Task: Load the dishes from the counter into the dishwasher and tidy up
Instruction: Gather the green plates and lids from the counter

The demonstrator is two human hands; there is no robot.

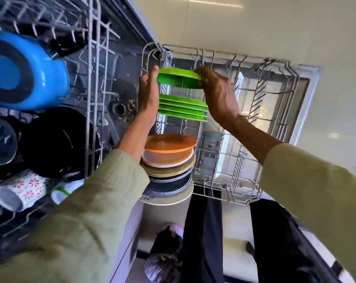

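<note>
I look straight down into the pulled-out lower dishwasher rack. A green plate stands on edge at its far left end. My left hand presses flat on the plate's left rim, and my right hand grips its right rim with curled fingers. Just nearer to me, several more green plates stand in the tines. An orange plate follows, then a row of white, speckled and dark plates up to the rack's near edge.
The upper rack on the left holds a blue pot, a black pan and a flowered mug. The right half of the lower rack shows bare tines. My legs and slippered feet stand on the pale floor.
</note>
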